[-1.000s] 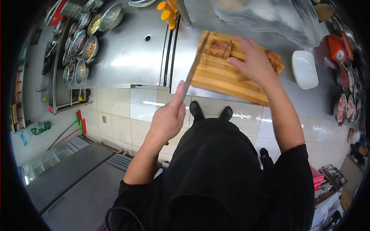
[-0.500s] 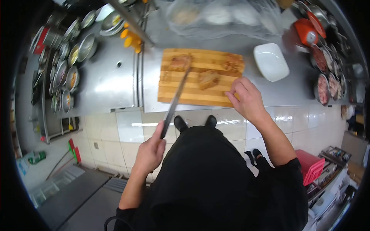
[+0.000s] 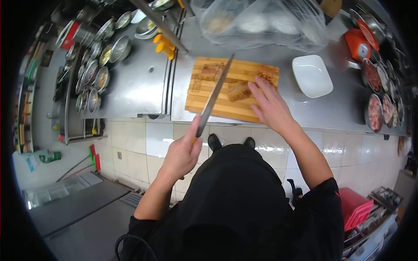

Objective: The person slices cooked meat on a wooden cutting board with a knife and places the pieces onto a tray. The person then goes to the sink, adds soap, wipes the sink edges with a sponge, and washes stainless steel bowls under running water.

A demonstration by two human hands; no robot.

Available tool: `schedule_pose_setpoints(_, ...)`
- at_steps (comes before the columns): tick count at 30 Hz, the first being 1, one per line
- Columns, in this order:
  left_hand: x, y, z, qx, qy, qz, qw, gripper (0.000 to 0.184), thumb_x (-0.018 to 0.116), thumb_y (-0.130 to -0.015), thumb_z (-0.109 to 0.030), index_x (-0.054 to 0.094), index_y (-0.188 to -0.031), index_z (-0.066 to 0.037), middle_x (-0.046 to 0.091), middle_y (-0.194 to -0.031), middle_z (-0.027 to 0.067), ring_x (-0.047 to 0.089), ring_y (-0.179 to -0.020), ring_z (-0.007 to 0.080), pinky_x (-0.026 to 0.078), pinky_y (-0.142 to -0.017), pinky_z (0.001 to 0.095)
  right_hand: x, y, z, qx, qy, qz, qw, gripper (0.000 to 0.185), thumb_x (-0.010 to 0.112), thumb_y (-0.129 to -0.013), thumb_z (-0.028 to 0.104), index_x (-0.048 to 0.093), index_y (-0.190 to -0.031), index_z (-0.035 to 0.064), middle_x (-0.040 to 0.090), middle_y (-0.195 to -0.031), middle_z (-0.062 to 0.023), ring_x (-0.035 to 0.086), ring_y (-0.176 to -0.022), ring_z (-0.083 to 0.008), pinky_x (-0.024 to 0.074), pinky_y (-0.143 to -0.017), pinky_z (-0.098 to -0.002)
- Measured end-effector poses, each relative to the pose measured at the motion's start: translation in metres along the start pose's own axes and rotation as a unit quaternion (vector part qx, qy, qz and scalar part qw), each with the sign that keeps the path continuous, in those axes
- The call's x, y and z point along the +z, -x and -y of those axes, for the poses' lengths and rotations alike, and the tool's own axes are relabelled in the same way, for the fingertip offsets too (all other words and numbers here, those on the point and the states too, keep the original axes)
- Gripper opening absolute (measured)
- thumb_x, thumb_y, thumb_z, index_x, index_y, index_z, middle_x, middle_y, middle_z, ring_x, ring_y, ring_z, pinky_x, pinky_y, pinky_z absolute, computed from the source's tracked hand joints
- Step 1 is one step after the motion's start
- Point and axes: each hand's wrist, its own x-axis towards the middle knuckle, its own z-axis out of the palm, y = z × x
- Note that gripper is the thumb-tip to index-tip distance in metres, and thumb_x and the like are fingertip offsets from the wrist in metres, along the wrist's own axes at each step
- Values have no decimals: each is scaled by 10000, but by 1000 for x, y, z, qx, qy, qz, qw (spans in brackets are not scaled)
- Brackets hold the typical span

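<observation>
My left hand [image 3: 182,154] grips the handle of a long knife [image 3: 214,93], whose blade slants up across the left part of a wooden cutting board [image 3: 207,101]. Three portions of browned meat are on the board: one at the upper left [image 3: 210,72], one in the middle [image 3: 239,90] and one at the upper right [image 3: 267,74]. My right hand [image 3: 271,103] is over the board's right side with its fingers spread, beside the middle piece. Nothing shows in its grasp.
A white dish [image 3: 312,76] stands right of the board. Behind are a large plastic bag [image 3: 261,24] and a metal post [image 3: 161,26]. Metal bowls [image 3: 102,79] line the left, near orange-capped bottles [image 3: 164,47]. An orange scale [image 3: 358,45] and bowls of raw meat [image 3: 375,112] are at right.
Since half a second ago, my right hand has moved up over the board and spread its fingers. The knife has lifted, its tip now farther up and right. The whole view has shifted.
</observation>
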Motion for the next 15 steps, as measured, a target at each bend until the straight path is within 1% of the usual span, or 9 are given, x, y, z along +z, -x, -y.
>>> schedule_pose_setpoints(1,4,-3,-3,9,-3,-10,1000,644,534,-958,-124,283,-1551,-147,633,-746,238,644,-725,429,507,-708,436,11,-11,-1,-9,7,8,1000,616,684,-848,138,450,-1406,23,478,-1403,-202,473,-1288,-376,431,-1049,-439)
schedule_pose_setpoints(2,5,-4,-5,3,-7,-11,1000,645,533,-958,-125,280,-1552,-147,633,-749,241,643,-728,432,507,-709,439,22,-20,-3,-16,15,16,1000,628,669,-854,124,429,-1426,23,468,-1418,-210,458,-1308,-377,416,-1067,-440)
schedule_pose_setpoints(5,11,-6,-9,-11,-15,-9,1000,648,529,-959,-131,273,-1554,-149,634,-751,248,642,-732,440,505,-707,449,47,-41,-6,25,-32,49,998,630,711,-826,135,473,-1399,22,491,-1406,-189,474,-1284,-378,400,-1077,-444)
schedule_pose_setpoints(7,13,-7,-8,-17,-19,-9,1000,650,526,-959,-138,268,-1555,-151,633,-746,251,640,-730,445,504,-703,460,47,-47,-2,93,-81,59,991,603,724,-817,150,493,-1358,14,516,-1356,-180,493,-1250,-373,413,-1059,-439)
schedule_pose_setpoints(8,14,-9,-8,-20,-39,3,999,647,522,-956,-146,269,-1552,-150,631,-728,249,634,-722,452,495,-692,484,45,-50,1,127,-105,66,984,591,730,-813,157,503,-1338,9,529,-1332,-176,502,-1233,-370,419,-1050,-437)
schedule_pose_setpoints(11,14,-11,-11,-18,-70,19,997,640,519,-953,-152,280,-1547,-163,627,-708,247,627,-705,450,489,-683,505,45,-45,-2,111,-112,-2,988,545,764,-792,195,531,-1246,2,554,-1249,-158,521,-1187,-359,433,-1025,-425)
schedule_pose_setpoints(12,13,-11,-9,-18,-90,18,996,640,519,-952,-151,283,-1546,-173,628,-708,246,628,-704,447,489,-683,508,45,-44,-4,102,-136,-5,985,471,745,-786,215,558,-1177,31,557,-1207,-145,519,-1155,-351,447,-985,-433)
schedule_pose_setpoints(15,9,-13,-7,-21,-133,26,991,642,519,-950,-149,287,-1546,-206,633,-712,241,628,-704,442,492,-685,517,46,-50,-8,66,-145,-1,987,393,737,-757,143,567,-1093,31,554,-1149,-143,524,-1134,-354,449,-971,-419)
